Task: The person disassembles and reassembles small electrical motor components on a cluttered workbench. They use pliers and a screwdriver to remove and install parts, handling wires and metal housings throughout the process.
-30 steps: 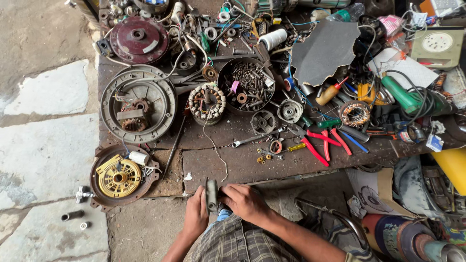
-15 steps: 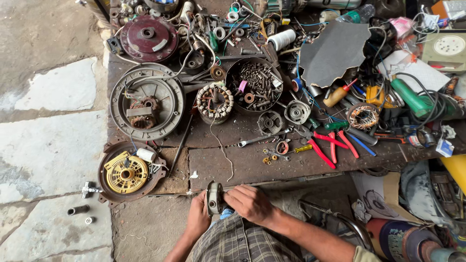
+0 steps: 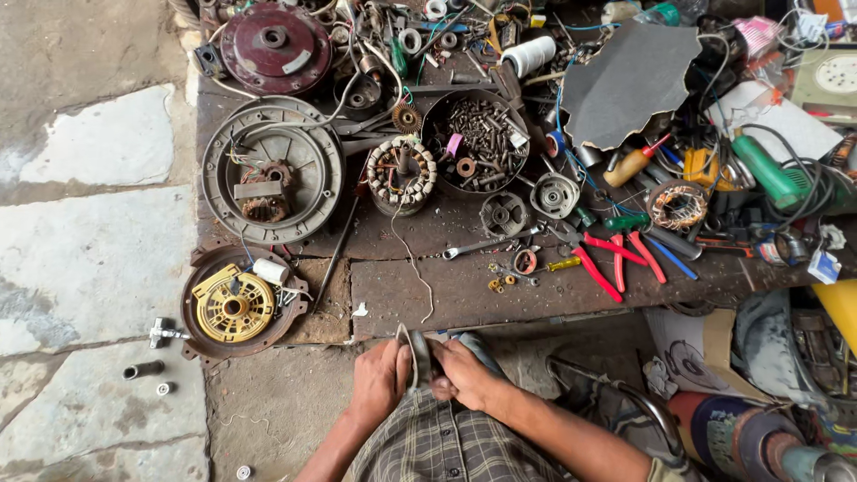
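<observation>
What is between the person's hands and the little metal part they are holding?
Nothing visible. The left hand and right hand both already grip the small grey metal part between them, just below the workbench edge.

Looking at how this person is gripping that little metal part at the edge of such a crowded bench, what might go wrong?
The left hand and right hand grip a small metal part below the workbench edge; if it slips, it may well drop to the ground. A thin wire trails from the wound stator toward the hands and might snag. Small nuts near the edge could get knocked off.
</observation>
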